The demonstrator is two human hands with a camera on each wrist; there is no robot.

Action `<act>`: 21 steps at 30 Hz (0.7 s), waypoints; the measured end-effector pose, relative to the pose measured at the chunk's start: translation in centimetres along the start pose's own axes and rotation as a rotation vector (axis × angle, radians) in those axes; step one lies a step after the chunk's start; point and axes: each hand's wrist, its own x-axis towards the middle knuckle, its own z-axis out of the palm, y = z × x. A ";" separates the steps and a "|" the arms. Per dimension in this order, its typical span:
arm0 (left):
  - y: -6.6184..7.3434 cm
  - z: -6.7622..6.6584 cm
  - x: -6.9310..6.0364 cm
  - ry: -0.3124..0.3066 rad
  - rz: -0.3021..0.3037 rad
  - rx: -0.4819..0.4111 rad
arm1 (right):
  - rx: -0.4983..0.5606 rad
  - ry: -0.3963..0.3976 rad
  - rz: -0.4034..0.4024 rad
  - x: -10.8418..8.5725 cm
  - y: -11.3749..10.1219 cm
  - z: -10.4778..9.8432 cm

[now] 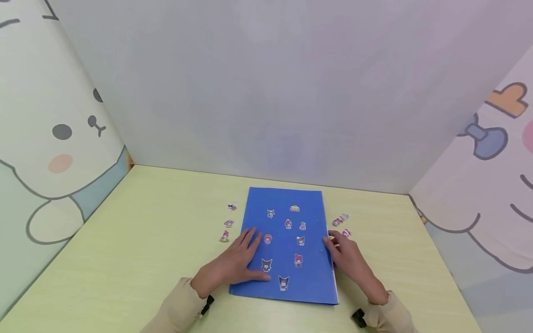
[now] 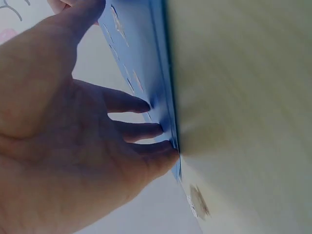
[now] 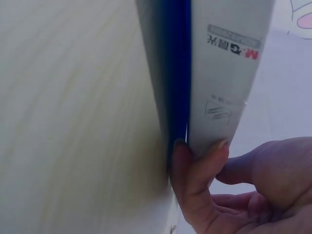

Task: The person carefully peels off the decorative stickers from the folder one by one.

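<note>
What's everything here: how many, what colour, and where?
Folder: one, blue, on the table
Printed panel: one, white, at folder's right edge
Stickers: nine, multicoloured, on the folder
Loose stickers: six, multicoloured, three each side of folder
Table: one, pale yellow, under folder
Back wall: one, pale grey, behind table
Side walls: two, printed pale, left and right
Wrist objects: two, black, one by each cuff
Sleeves: two, beige, on forearms
Left grip: one, bare, on the folder's left
Right grip: one, bare, on the folder's right edge
</note>
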 end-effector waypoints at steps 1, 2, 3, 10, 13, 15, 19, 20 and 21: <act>-0.1 0.0 -0.2 -0.005 -0.002 0.007 | 0.005 -0.001 0.003 0.0 0.0 0.0; -0.2 -0.1 -0.4 -0.008 0.000 0.014 | 0.009 -0.001 -0.003 0.0 0.1 0.0; -0.2 -0.1 -0.5 -0.007 0.002 0.022 | 0.018 -0.004 -0.003 0.1 0.1 0.0; -0.3 -0.2 -1.1 0.022 0.032 0.110 | -0.010 -0.034 -0.031 0.4 0.4 0.0; -0.3 -0.2 -1.1 0.028 0.030 0.119 | -0.063 -0.020 -0.065 0.4 0.3 -0.1; -0.3 -0.1 -1.1 0.031 0.026 0.120 | -0.104 0.003 -0.094 0.2 0.2 -0.1; -0.3 -0.1 -1.0 0.030 0.024 0.120 | -0.140 0.032 -0.156 -0.1 -0.5 0.0; -0.3 -0.1 -1.0 0.027 0.023 0.121 | -0.135 0.027 -0.173 -0.2 -0.6 -0.1; -0.3 -0.1 -1.0 0.026 0.025 0.119 | -0.131 0.023 -0.197 -0.2 -0.8 -0.1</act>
